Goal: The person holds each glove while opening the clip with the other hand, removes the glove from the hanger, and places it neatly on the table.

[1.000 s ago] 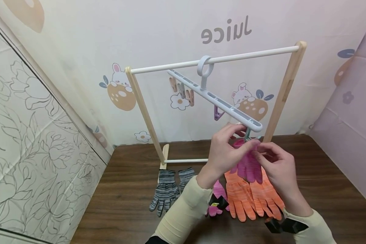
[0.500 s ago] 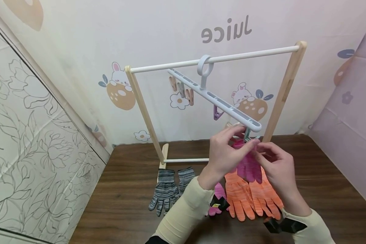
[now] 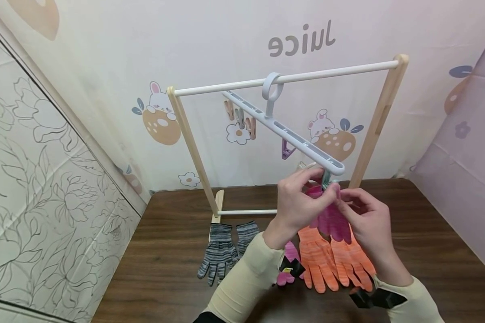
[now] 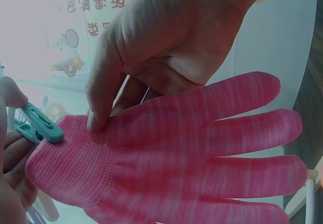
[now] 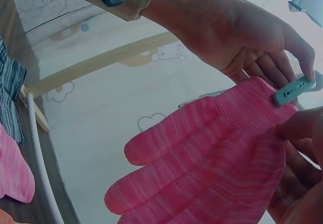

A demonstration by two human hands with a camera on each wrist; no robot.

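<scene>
A pink knitted glove (image 3: 333, 222) hangs fingers-down below the near end of the pale grey clip hanger (image 3: 303, 144). My left hand (image 3: 297, 199) pinches a green clothespin (image 4: 44, 125), whose jaws lie over the edge of the glove's cuff in both wrist views. Thumb and fingers of my right hand (image 3: 369, 220) pinch the cuff beside the clothespin; this hand (image 4: 166, 37) also shows at the top of the left wrist view. In the head view, my left thumb and fingers hide much of the cuff.
The hanger hooks over a white-barred wooden rack (image 3: 331, 73). Several other clothespins (image 3: 251, 128) hang along it. On the brown table (image 3: 157, 269) lie grey striped gloves (image 3: 219, 251), another pink glove (image 3: 292, 252) partly behind my left sleeve, and orange gloves (image 3: 317, 258).
The near end of the hanger and the green clothespin have shifted slightly left. The glove's fingers have swung slightly right. Both hands keep their grips.
</scene>
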